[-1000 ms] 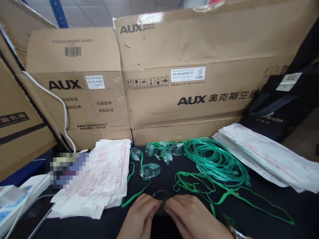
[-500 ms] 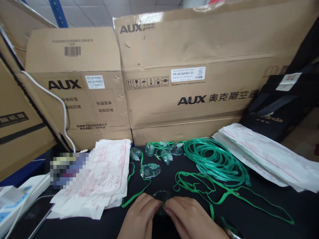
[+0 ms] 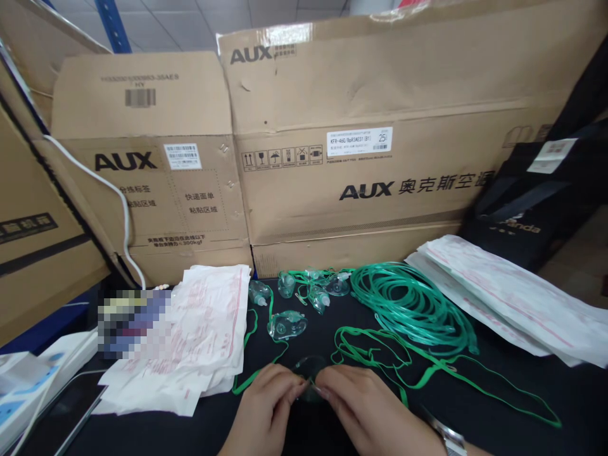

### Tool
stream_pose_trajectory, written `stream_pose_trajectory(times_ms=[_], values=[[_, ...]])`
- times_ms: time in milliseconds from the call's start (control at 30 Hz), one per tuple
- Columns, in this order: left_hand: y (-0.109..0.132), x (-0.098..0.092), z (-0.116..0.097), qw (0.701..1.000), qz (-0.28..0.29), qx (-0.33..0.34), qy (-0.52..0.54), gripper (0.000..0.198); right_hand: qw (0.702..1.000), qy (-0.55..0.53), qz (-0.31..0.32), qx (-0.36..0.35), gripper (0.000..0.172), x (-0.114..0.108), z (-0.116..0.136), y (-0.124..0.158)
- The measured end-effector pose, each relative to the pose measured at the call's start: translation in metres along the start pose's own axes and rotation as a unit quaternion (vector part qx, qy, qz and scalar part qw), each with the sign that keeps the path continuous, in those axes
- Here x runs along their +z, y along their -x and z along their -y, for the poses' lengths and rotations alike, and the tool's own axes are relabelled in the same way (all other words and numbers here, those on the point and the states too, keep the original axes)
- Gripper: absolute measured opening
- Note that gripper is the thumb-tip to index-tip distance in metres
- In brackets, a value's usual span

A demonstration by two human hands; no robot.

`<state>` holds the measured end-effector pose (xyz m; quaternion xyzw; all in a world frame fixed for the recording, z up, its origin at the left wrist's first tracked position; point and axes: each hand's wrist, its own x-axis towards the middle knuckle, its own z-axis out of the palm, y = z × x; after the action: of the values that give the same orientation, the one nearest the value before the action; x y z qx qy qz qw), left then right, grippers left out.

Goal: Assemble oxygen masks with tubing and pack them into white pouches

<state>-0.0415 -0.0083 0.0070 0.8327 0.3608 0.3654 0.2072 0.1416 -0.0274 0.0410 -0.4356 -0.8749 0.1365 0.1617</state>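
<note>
My left hand (image 3: 266, 408) and my right hand (image 3: 363, 411) meet at the bottom centre of the black table (image 3: 475, 418). Both pinch a clear green mask (image 3: 308, 369) between their fingertips, fingers closed on its near edge. A green elastic strap (image 3: 254, 375) runs from the mask toward the left. Several more clear green masks (image 3: 286, 325) lie just beyond, and a coil of green tubing (image 3: 411, 307) sits to the right behind loose green straps (image 3: 375, 354).
A heap of white pouches (image 3: 199, 329) lies at the left, a stack of longer white pouches (image 3: 503, 297) at the right. Large AUX cardboard boxes (image 3: 361, 158) wall off the back. A black bag (image 3: 536, 202) leans at the far right. A white cable (image 3: 124, 221) hangs at the left.
Both hands have shifted slightly upward and my fingertips have drawn closer on the mask's edge. Nothing else on the table has moved.
</note>
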Motion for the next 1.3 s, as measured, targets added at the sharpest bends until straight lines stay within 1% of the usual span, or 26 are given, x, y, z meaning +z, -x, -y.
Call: stream_pose_trajectory(times_ms=[67, 133, 400, 533, 600, 667, 733, 800, 867, 900, 933, 1000, 1067, 1133, 1200, 1233, 1300], values=[[-0.001, -0.001, -0.001, 1.0, 0.005, 0.001, -0.004, 0.023, 1.0, -0.005, -0.002, -0.001, 0.018, -0.002, -0.001, 0.0], [-0.001, -0.001, -0.002, 1.0, 0.004, 0.018, -0.011, 0.025, 1.0, -0.01, 0.001, -0.006, 0.018, -0.004, 0.0, 0.0], [-0.001, 0.0, 0.0, 0.995, -0.031, 0.094, -0.014, 0.026, 1.0, 0.0, 0.009, -0.022, 0.021, -0.002, -0.002, 0.0], [-0.002, -0.002, 0.0, 0.99, -0.051, 0.126, -0.023, 0.026, 1.0, 0.007, 0.002, -0.017, 0.019, 0.001, -0.002, 0.0], [-0.003, -0.003, -0.001, 0.989, -0.052, 0.136, -0.028, 0.026, 1.0, -0.027, 0.001, -0.006, 0.018, 0.002, 0.0, 0.0], [-0.003, -0.004, -0.003, 0.988, -0.048, 0.141, -0.035, 0.026, 0.995, -0.096, 0.007, 0.022, 0.017, 0.002, 0.002, 0.0], [-0.003, -0.004, -0.003, 0.988, -0.043, 0.145, -0.041, 0.026, 0.98, -0.189, 0.023, 0.063, 0.016, 0.001, 0.004, -0.001], [-0.002, -0.003, -0.003, 0.987, -0.035, 0.15, -0.043, 0.026, 0.956, -0.275, 0.037, 0.1, 0.016, 0.0, 0.004, -0.002], [0.0, -0.002, -0.002, 0.987, -0.026, 0.151, -0.039, 0.025, 0.939, -0.319, 0.042, 0.119, 0.017, -0.001, 0.004, -0.003], [0.001, -0.001, -0.001, 0.988, -0.02, 0.148, -0.036, 0.025, 0.94, -0.317, 0.04, 0.118, 0.017, -0.002, 0.003, -0.003], [0.002, 0.0, 0.001, 0.99, -0.013, 0.14, -0.032, 0.025, 0.948, -0.296, 0.033, 0.11, 0.017, -0.003, 0.003, -0.003], [0.004, 0.001, 0.002, 0.994, 0.002, 0.108, -0.02, 0.025, 0.973, -0.216, 0.014, 0.074, 0.018, -0.004, 0.002, -0.003], [0.005, 0.001, 0.003, 0.999, 0.014, 0.05, -0.003, 0.023, 0.992, -0.123, -0.007, 0.033, 0.018, -0.005, 0.002, -0.002], [0.004, 0.0, 0.002, 0.999, 0.018, -0.025, 0.029, 0.022, 0.998, -0.059, -0.022, 0.003, 0.019, -0.005, 0.002, 0.0], [0.002, -0.001, 0.0, 0.993, 0.011, -0.091, 0.072, 0.023, 0.998, -0.019, -0.051, -0.017, 0.021, -0.005, 0.002, 0.003], [0.002, 0.0, -0.001, 0.989, 0.005, -0.113, 0.094, 0.025, 0.997, -0.001, -0.073, -0.027, 0.022, -0.004, 0.003, 0.005], [0.001, 0.0, -0.003, 0.983, -0.008, -0.134, 0.129, 0.028, 0.991, 0.035, -0.118, -0.046, 0.024, -0.002, 0.002, 0.008]])
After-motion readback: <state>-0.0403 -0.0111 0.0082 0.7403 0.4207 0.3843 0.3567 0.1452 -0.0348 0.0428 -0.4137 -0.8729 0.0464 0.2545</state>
